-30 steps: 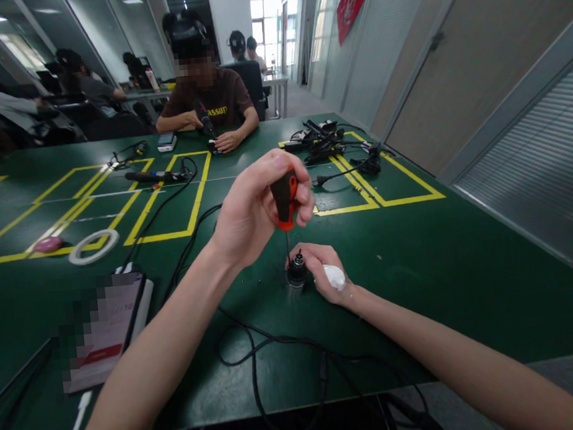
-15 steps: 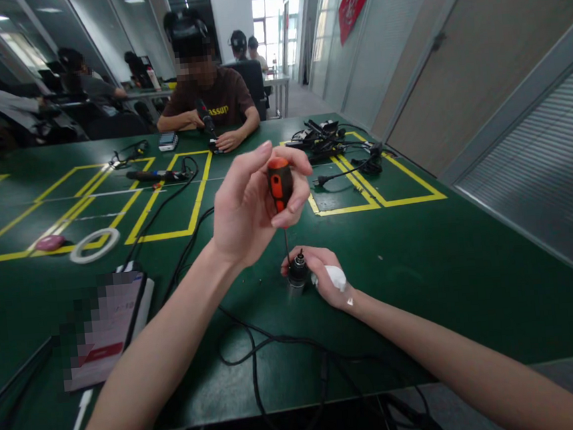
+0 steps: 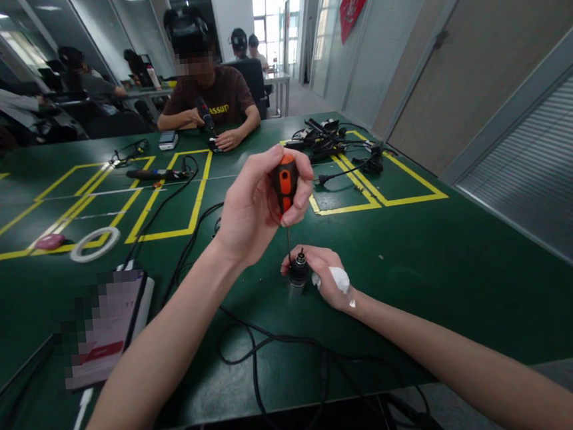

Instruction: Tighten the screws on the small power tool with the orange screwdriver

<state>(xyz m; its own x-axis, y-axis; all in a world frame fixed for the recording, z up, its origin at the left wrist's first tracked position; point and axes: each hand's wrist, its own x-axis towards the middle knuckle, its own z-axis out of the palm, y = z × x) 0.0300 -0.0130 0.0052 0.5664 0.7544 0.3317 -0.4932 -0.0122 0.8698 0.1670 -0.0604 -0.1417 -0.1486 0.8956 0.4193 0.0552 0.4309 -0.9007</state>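
My left hand (image 3: 260,204) is closed round the orange and black handle of a screwdriver (image 3: 285,183), held upright with its thin shaft pointing down. The shaft's lower end reaches the edge of a black cylindrical part (image 3: 299,271) with a thin metal pin on top. Gripping that part from its right side, my right hand (image 3: 328,275) rests low over the table, with something white on the back of the thumb side. The screwdriver's tip is too small to make out against the dark part.
Black cables (image 3: 277,339) loop across the green table (image 3: 440,308) near me. On the left lie a phone (image 3: 109,331), a tape roll (image 3: 95,245) and a corded screwdriver (image 3: 157,175). A heap of black adapters (image 3: 322,137) sits at the back right. A co-worker (image 3: 210,94) works opposite.
My left hand has shifted slightly to the right, and the screwdriver handle now stands a little differently in the fingers. The right hand and the black part stay nearly still.
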